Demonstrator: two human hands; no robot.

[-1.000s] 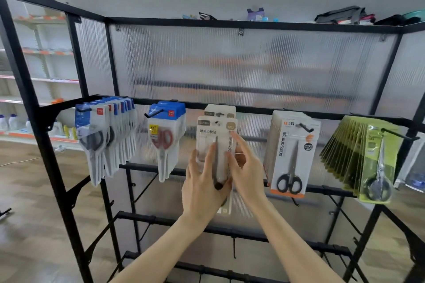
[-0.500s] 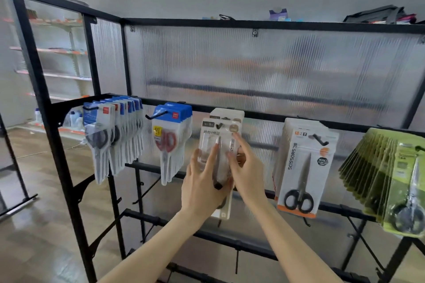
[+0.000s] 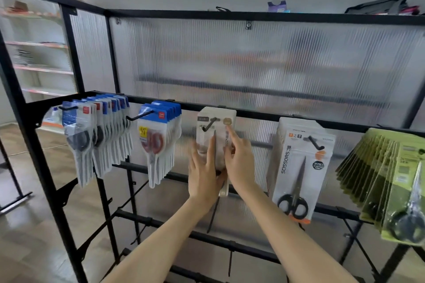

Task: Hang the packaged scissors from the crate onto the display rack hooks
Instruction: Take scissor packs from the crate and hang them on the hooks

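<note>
Your left hand (image 3: 203, 174) and right hand (image 3: 239, 163) press with straight fingers on the white pack of scissors (image 3: 216, 135). It hangs on the black metal hook (image 3: 209, 124) of the black wire rack (image 3: 253, 115), between the blue packs (image 3: 161, 135) and the white card pack with black-handled scissors (image 3: 299, 167).

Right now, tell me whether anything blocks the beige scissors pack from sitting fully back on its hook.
Nothing visible does. The beige scissors pack is already threaded on the black hook, whose tip shows through its hang hole. Behind it hang only matching packs. The left hand and right hand press its front with fairly straight fingers.
</note>
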